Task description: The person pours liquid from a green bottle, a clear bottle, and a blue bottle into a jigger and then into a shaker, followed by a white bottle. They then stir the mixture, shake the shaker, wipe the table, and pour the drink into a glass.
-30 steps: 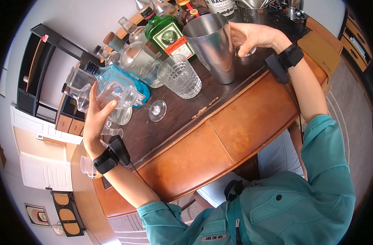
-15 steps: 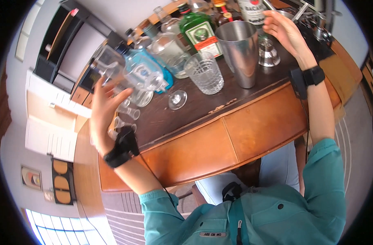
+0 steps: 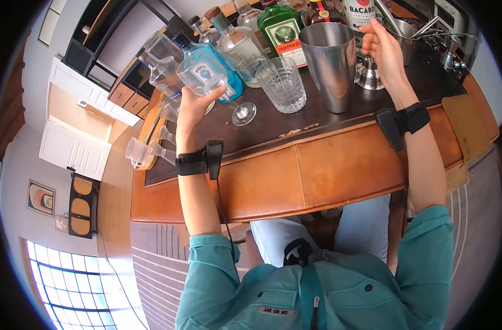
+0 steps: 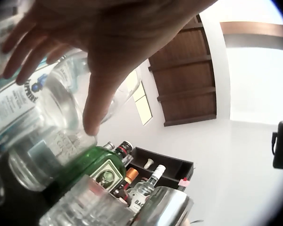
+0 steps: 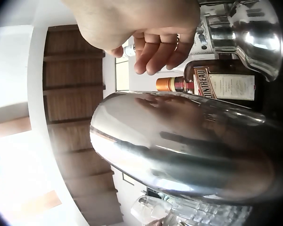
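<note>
A stemmed glass (image 3: 243,114) stands at the left of the dark tabletop. My left hand (image 3: 192,111) is beside its bowl; in the left wrist view the hand (image 4: 104,42) has its thumb in front of the clear bowl and its fingers spread behind, contact unclear. A cut-glass tumbler (image 3: 281,88) and a tall metal shaker tin (image 3: 332,71) stand upright to the right. Above a metal jigger-shaped piece (image 3: 369,74), my right hand (image 3: 387,60) is raised, fingers loosely bent, holding nothing. The right wrist view has that hand (image 5: 146,28) beside the tin (image 5: 179,146).
Behind stand a blue bottle (image 3: 226,71), a green bottle (image 3: 284,33), a white-labelled bottle (image 3: 359,12) and several others. Small clear vessels (image 3: 136,151) are at the left edge, metal bar tools (image 3: 451,52) at the back right. A leather-covered edge (image 3: 262,181) runs along the front.
The right hand has come away from the shaker tin and moved right, above the jigger-shaped piece. The left hand lifted off leftward, then came back beside the stemmed glass. The head view has shifted.
</note>
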A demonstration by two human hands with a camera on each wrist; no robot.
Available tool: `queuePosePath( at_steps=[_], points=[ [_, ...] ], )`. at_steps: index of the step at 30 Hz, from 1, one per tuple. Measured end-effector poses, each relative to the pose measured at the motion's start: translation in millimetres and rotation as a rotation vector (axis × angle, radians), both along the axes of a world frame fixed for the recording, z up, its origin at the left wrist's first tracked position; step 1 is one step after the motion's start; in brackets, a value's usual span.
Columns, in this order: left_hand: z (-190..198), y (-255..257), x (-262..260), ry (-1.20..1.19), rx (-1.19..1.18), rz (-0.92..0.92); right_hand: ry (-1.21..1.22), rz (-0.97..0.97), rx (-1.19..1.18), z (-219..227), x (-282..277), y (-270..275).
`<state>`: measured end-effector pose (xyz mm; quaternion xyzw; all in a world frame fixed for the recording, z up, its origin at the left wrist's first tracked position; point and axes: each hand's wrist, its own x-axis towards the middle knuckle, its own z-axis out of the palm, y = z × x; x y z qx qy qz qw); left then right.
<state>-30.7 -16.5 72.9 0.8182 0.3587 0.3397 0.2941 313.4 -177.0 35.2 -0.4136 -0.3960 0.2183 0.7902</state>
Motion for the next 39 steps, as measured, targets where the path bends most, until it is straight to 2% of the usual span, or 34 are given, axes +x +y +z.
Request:
queuePosePath(
  at_steps=[2,3,5,7,9,10,14,21,22,24,27,31,37,39],
  points=[
    [-3,0,3,-0.168,-0.008,-0.082,0.004,0.015,-0.004,-1,-1,0],
    [-9,5,5,-0.170,-0.007,-0.068,0.006,0.026,-0.006,0,-2,1],
    [-23,10,7,-0.450,-0.140,0.047,0.039,0.024,0.002,-2,-2,3],
    [-19,1,4,-0.433,-0.172,0.165,0.044,0.029,-0.007,-2,-2,3],
    [-14,-1,-7,-0.460,-0.283,0.102,0.056,0.018,-0.026,-4,1,6],
    [-8,-19,-9,-0.533,-0.282,0.046,0.047,0.022,-0.029,-5,0,6],
    [10,-53,-60,-0.656,-0.416,0.023,0.070,0.034,-0.014,-5,-2,5],
    [30,-93,-180,-0.538,-0.449,0.073,0.068,0.062,-0.012,-1,-4,-2],
    [30,-93,-195,-0.507,-0.411,0.158,0.062,0.070,-0.014,-2,-3,-1],
    [28,-92,-219,-0.481,-0.343,0.302,0.054,0.071,-0.007,-2,-4,-1],
    [21,-77,-244,-0.564,-0.285,0.398,0.046,0.076,0.006,-4,-3,0],
    [12,-53,-261,-0.632,-0.262,0.415,0.049,0.054,-0.001,-2,-4,-2],
    [1,-13,-249,-0.728,-0.211,0.495,0.036,0.040,-0.015,1,-5,-4],
    [-1,-1,-241,-0.700,-0.192,0.595,0.040,0.023,-0.019,1,-5,-4]
  ],
)
